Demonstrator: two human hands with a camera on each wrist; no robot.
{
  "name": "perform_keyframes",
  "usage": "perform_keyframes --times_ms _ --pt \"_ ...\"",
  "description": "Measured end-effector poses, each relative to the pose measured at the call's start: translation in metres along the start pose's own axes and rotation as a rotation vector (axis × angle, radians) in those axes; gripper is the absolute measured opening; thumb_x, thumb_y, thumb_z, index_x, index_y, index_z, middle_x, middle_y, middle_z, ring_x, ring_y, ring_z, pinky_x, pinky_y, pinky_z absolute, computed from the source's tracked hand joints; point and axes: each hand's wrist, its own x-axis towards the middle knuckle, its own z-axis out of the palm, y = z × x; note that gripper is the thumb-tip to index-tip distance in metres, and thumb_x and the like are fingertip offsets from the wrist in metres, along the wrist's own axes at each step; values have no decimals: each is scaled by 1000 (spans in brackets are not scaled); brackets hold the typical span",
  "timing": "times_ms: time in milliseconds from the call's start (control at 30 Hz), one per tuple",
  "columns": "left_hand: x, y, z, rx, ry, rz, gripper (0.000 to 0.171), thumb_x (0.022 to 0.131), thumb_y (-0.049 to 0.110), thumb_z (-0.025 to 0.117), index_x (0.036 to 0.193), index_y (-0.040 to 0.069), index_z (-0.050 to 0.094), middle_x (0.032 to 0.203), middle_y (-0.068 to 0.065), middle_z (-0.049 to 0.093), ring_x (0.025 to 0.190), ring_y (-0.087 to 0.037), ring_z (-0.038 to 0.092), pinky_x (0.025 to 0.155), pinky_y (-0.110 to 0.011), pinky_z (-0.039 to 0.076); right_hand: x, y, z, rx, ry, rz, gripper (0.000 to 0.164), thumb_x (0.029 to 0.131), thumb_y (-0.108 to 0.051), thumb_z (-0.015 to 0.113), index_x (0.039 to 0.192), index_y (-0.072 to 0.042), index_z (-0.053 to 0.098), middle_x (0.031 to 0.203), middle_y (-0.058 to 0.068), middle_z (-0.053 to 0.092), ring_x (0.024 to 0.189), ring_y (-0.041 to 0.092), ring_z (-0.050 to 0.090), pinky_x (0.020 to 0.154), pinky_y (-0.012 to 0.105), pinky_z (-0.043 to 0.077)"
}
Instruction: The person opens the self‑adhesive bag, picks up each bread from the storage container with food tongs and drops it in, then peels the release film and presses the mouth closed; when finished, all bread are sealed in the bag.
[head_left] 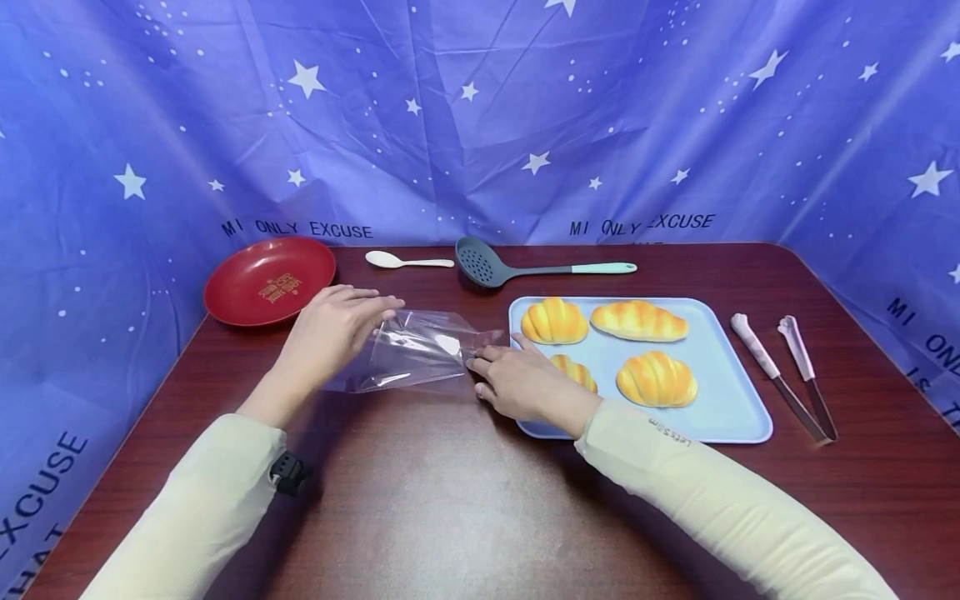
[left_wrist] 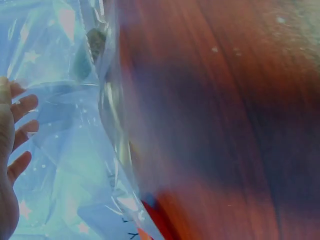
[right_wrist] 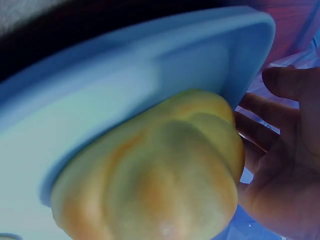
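A clear plastic bag (head_left: 420, 354) lies at the middle of the table, its film puffed up and creased. My left hand (head_left: 337, 321) pinches its upper left edge; in the left wrist view, the other fingers (left_wrist: 26, 131) are spread over the film. On the bag's right end rest the fingertips of my right hand (head_left: 517, 379), palm down. The right wrist view shows its thumb (right_wrist: 285, 82) apart from the fingers. Under the right wrist is a partly hidden croissant-shaped bread roll (head_left: 573, 371), on a light blue tray (head_left: 731, 392).
Several more rolls, including a long bread (head_left: 637, 321), share the tray. Right of it lie tongs (head_left: 795, 392) with pale handles. Along the back are a red plate (head_left: 240, 292), a white spoon (head_left: 386, 260) and a slotted skimmer (head_left: 480, 262). A starry blue curtain (head_left: 450, 125) surrounds the table.
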Motion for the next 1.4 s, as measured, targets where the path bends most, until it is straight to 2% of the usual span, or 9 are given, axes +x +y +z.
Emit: perform_keyframes --times_ms 167,367,633,800,1067,1233,1400 --pt "3 3 -3 -6 -39 -14 25 93 11 74 118 10 77 106 -6 77 111 -34 68 100 -51 48 -1 0 -1 -21 11 -11 44 106 -31 54 144 -9 58 145 11 57 139 27 49 117 58 29" --pt "-4 1 4 22 -89 0 25 93 10 73 118 9 76 107 -9 77 109 -33 69 99 -50 50 1 0 -2 -36 35 -29 42 106 -30 53 141 -9 60 141 10 60 136 26 51 120 58 24" --pt "-11 2 9 11 -63 -28 27 93 12 73 120 10 75 106 -11 77 105 -35 69 97 -51 50 -2 6 -4 -18 122 -55 35 104 -24 58 134 -7 65 134 11 64 129 28 58 119 59 25" --pt "-13 2 11 11 -80 -48 32 94 14 73 126 11 73 108 -13 76 105 -36 69 97 -52 51 -6 9 -6 10 176 -92 27 103 -22 60 125 -8 69 129 10 67 124 28 61 118 60 27" --pt "-14 2 13 19 -108 -60 35 96 17 71 130 12 71 111 -14 75 107 -36 69 99 -50 49 -21 16 -16 64 260 -122 27 101 -15 60 125 -8 70 125 8 68 119 29 64 117 61 27" --pt "-14 3 14 18 -132 -63 33 96 17 70 128 10 71 114 -16 74 108 -36 69 99 -51 49 -32 25 -20 89 344 -171 26 98 -12 64 123 -7 72 121 8 70 117 29 64 115 60 32" --pt "-14 4 13 21 -154 -76 33 97 18 69 130 10 71 116 -16 73 111 -37 68 101 -52 47 -44 37 -22 102 404 -180 27 97 -13 66 122 -5 72 123 13 69 118 32 63 111 53 40"
